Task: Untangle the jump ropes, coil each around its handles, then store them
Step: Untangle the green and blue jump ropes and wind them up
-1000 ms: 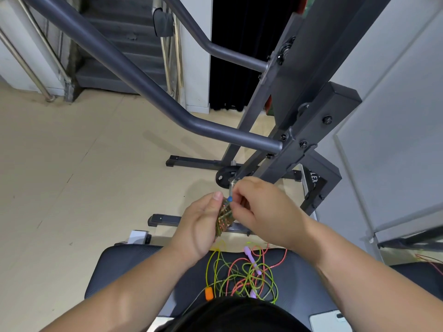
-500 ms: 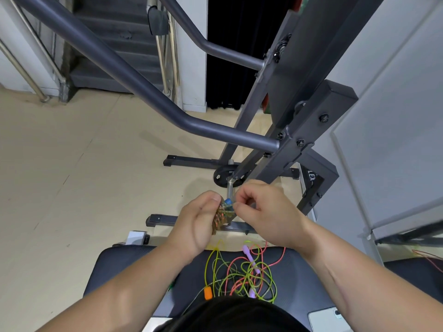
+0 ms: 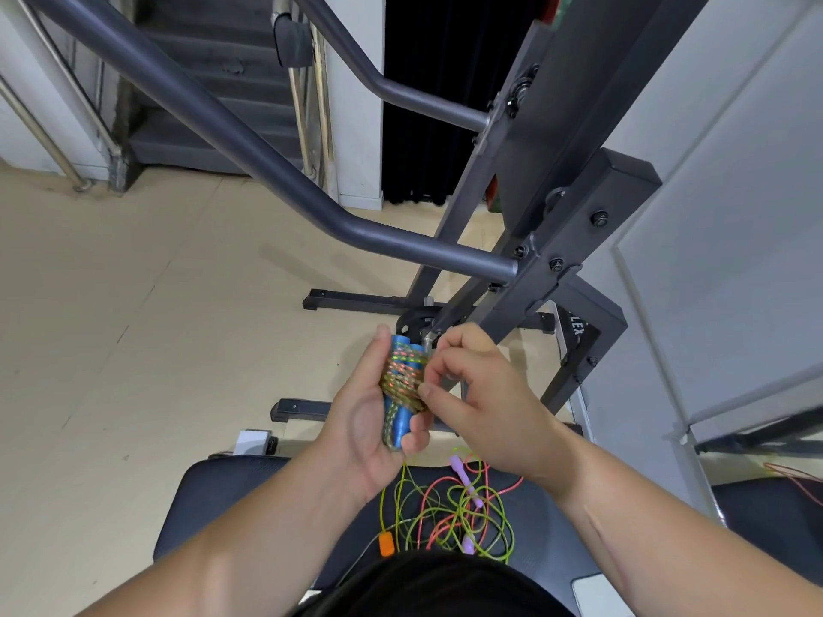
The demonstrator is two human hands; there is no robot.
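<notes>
Blue handles (image 3: pixel 404 424) sit bundled in the left hand (image 3: pixel 360 425), gripped firm. The right hand (image 3: pixel 485 394) pinches the braided rope (image 3: pixel 401 376) at the coil; best tuck that end snugly. Tangled ropes (image 3: pixel 450 514) lie on the bench (image 3: pixel 249 501).

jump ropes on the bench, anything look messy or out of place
Yes: the thin green and pink ropes lie in one tangled heap on the bench pad, purple handle and orange handle caught in it. The braided rope in the left hand is wound round its blue handles.
</notes>
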